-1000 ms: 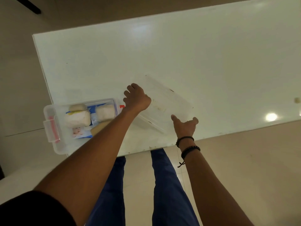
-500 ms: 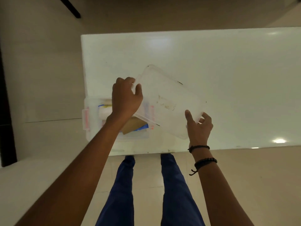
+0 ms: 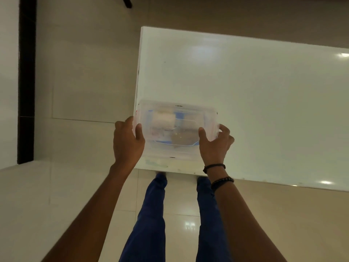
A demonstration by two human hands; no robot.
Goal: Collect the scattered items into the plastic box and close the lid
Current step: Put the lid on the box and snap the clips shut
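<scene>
Plastic box (image 3: 177,148) sits at the near left corner of the white table (image 3: 264,103), its left end at the table's left edge. I see its long axis running left to right, parallel to the near table edge. The translucent lid (image 3: 181,112) lies flat over the box, squared up with it. Through the lid I make out a pale roll-shaped item (image 3: 163,120), a tan flat piece (image 3: 182,138) and blue-edged packaging (image 3: 162,141); no brand, label or writing is legible to me, as the plastic blurs everything beneath.

Left hand (image 3: 128,142) grips the left short end, thumb on top of the lid and fingers curled round the outer side. Right hand (image 3: 215,143) grips the right short end the same way, thumb on top, fingers wrapped over the edge. Both hands are clamped on the lid. Two dark wristbands (image 3: 217,173) sit on the right wrist. Blue trousers (image 3: 151,224) show below, over a glossy tiled floor (image 3: 75,186).
</scene>
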